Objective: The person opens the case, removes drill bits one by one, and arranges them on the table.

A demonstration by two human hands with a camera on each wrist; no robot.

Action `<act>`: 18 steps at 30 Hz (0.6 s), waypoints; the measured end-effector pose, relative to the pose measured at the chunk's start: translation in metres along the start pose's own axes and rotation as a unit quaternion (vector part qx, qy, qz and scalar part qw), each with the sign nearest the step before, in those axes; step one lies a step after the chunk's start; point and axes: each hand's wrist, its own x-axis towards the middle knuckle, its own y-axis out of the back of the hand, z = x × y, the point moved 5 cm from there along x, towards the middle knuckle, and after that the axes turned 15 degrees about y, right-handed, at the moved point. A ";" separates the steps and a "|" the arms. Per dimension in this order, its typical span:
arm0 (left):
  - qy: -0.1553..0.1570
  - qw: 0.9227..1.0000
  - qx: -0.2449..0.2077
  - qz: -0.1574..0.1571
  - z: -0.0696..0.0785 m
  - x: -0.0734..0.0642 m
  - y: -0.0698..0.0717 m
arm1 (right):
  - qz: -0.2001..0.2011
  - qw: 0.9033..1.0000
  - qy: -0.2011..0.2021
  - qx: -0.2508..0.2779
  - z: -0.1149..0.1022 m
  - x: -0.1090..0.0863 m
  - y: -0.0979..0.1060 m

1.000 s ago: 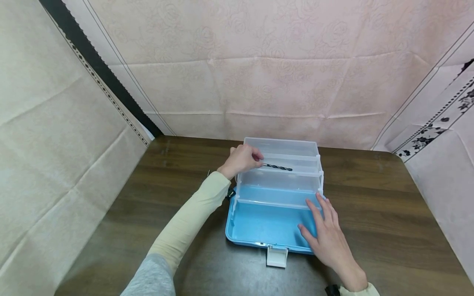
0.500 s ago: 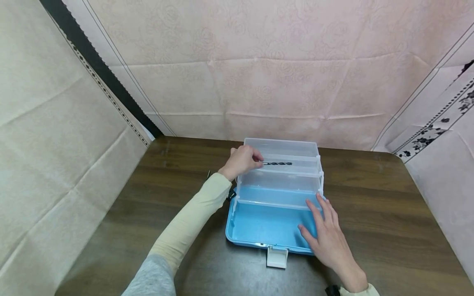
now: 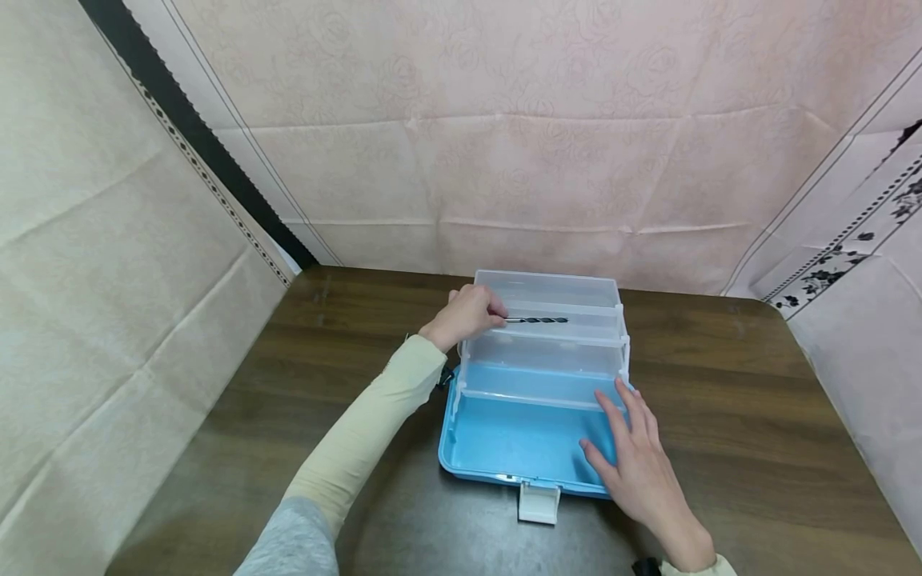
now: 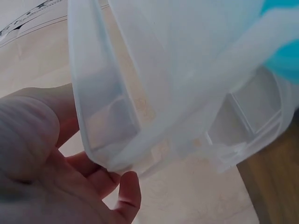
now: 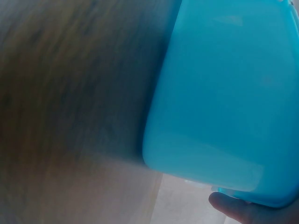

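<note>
A blue box stands open on the table, its translucent stepped trays raised at the back. In an upper tray lies a dark twist drill bit, its shiny shank pointing left. My left hand is at the tray's left end, fingertips right at the end of the shank. In the left wrist view, the thumb and fingers are beside the tray corner, and the bit does not show. My right hand lies over the box's right edge, fingers spread; one finger shows by the blue wall.
A white latch hangs from the front of the box. The brown wood-grain table extends on both sides. Pale patterned cloth rises behind it and at the left and right.
The drill bit has gone from slanting to level in the tray. My left hand has drawn slightly left, baring more of the shank. The right hand has stayed put.
</note>
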 end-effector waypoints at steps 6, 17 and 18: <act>-0.015 1.000 0.018 0.008 0.002 -0.001 0.002 | 0.002 1.000 0.001 -0.001 0.000 0.000 0.000; -0.038 0.998 0.043 0.013 0.000 0.000 0.000 | 0.004 1.000 0.004 -0.001 0.001 0.000 0.000; -0.039 0.998 0.042 0.013 0.000 0.000 0.000 | 0.004 1.000 0.004 -0.001 0.001 0.000 0.000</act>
